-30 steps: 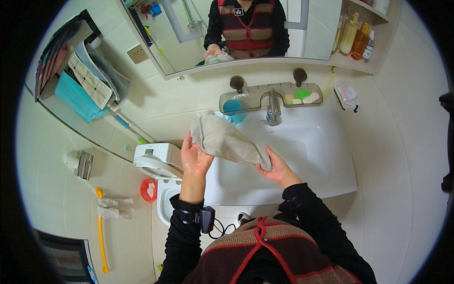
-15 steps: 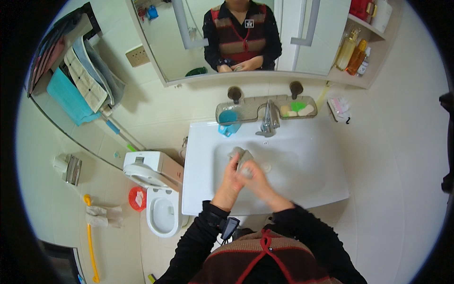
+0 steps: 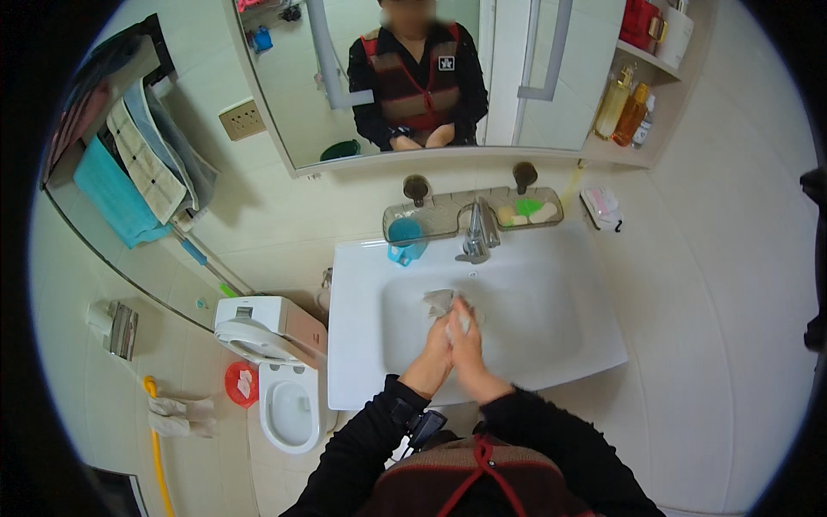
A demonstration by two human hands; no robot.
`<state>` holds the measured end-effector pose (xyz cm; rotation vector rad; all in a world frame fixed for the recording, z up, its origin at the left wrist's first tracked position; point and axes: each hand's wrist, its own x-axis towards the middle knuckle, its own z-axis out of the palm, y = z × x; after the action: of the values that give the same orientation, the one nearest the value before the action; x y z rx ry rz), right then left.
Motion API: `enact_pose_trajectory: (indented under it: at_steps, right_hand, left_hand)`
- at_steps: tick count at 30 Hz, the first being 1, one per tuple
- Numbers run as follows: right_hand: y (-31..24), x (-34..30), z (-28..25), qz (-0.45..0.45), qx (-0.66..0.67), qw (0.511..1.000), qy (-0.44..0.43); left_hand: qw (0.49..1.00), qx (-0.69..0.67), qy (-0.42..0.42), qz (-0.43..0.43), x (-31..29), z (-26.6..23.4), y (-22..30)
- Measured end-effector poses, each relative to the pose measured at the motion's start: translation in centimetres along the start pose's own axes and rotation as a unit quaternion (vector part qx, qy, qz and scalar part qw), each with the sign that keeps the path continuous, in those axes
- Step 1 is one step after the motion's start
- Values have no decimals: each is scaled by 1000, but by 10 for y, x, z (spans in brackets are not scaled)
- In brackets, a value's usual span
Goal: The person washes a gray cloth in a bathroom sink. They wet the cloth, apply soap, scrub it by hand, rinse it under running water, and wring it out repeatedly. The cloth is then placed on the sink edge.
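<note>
- Both hands, left hand [image 3: 433, 351] and right hand [image 3: 466, 351], now press together, closed around the bunched grey cloth [image 3: 441, 302].
- A second ago the cloth hung spread above the white sink [image 3: 551, 336]; now it sits low over the basin, below the faucet [image 3: 476, 237].

Pale grey crumpled cloth [image 3: 441, 303] over a glossy white rectangular ceramic basin [image 3: 551, 340]. Silver metal tap [image 3: 475, 234], clear plastic tray [image 3: 448, 217] behind, bright green soap piece [image 3: 527, 207] inside. Blue plastic cup [image 3: 405, 237] alongside. Black sleeves [image 3: 362, 457] with a brown and red striped vest [image 3: 482, 478]. Turquoise towel [image 3: 108, 194] beside a cream towel with dark checks [image 3: 142, 159]. Amber glass bottles [image 3: 624, 108] on the shelf. White toilet [image 3: 289, 405], red round bin [image 3: 241, 383], yellow hose [image 3: 159, 461].
</note>
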<state>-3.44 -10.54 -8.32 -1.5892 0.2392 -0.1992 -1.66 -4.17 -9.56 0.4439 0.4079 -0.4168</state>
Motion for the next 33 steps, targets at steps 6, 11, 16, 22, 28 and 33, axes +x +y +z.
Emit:
enact_pose_trajectory:
  at_steps: [6, 11, 16, 22, 28, 33]
  right_hand:
    - [42, 42, -34, -2, 61, 998, 19]
    - [-5, -9, 0, -38, -155, 987, -31]
    - [68, 63, -20, 29, 39, 995, 86]
    - [62, 23, 10, -50, -142, 988, 19]
    - [70, 33, 7, -10, -129, 990, 62]
    - [57, 35, 4, -32, -242, 967, 68]
  left_hand:
    - [998, 47, -49, -7, -18, 37, -19]
    - [972, -34, -230, -26, 0, -18, 3]
    - [996, 86, -32, -9, -13, 34, -11]
    - [997, 47, -24, -58, 2, -5, 1]
    - [995, 81, -65, -12, 4, -14, -2]
    - [998, 59, -10, -37, 9, -22, 3]
